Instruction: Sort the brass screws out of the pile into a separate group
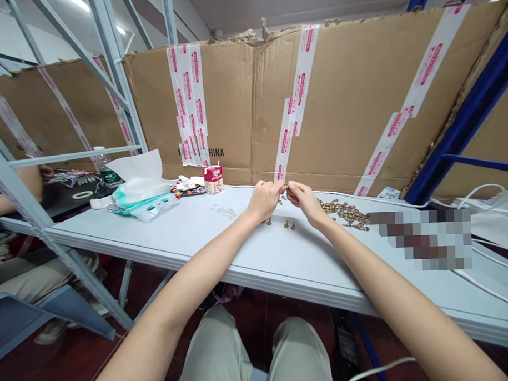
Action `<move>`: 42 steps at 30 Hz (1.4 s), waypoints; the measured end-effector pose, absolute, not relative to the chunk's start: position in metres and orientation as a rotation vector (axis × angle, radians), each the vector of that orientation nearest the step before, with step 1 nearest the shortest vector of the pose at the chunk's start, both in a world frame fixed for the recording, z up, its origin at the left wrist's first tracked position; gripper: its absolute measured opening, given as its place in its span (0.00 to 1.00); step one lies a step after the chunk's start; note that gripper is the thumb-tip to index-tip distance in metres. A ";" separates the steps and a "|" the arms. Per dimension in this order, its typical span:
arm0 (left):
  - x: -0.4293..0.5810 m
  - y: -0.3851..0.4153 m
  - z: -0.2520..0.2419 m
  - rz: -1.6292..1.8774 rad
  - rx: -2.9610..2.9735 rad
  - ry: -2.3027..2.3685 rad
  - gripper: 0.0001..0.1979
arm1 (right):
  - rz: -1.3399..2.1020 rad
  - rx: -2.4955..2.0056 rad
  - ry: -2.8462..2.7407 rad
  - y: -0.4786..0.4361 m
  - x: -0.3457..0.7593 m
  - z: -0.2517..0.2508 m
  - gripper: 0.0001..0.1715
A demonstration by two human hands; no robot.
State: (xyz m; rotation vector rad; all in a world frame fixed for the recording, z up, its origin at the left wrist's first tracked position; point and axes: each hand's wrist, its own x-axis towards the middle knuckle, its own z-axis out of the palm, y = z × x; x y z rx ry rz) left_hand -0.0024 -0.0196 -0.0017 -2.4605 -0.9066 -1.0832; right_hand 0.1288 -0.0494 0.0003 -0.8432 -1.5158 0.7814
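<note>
Behind both hands rises a tall cardboard sheet (234,96), strips of printed tape down its face, closing off the far edge of the counter (239,249). To the left of the left hand, and a little beyond it, stands a small red-and-cream drink carton (214,181); farther out that way lie some crumpled wrappers (189,185) and a heap of plastic bags (139,189). Well off to the left, past a grey metal frame (62,241), another person's arm (26,184) shows beside a bottle (109,174). A blue post (460,116) slants up far to the right of the right hand.

Just left of the left hand is a scatter of small clear pieces (225,212). A spread of brass-coloured screws (348,214) lies to the right of the right hand, partly behind its wrist. Nearer than the hands, a few upright screws (293,226) stand apart, one close under the left hand.

Both bare forearms reach forward over the counter and converge, wrists raised slightly above the surface. The left hand (266,200) and right hand (303,201) meet at the fingertips, thumbs and forefingers pinched inward and the other fingers curled. Whether either grips a small piece there cannot be told, as the fingers cover it.
</note>
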 end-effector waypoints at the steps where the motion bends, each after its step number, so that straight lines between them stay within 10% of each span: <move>1: -0.003 -0.020 -0.002 -1.095 -2.476 -0.904 0.21 | 0.775 -0.847 -1.520 -0.049 0.129 0.000 0.28; 42: -0.002 -0.025 0.004 -1.268 -2.638 -0.937 0.13 | 0.723 -0.910 -1.570 -0.048 0.134 0.000 0.25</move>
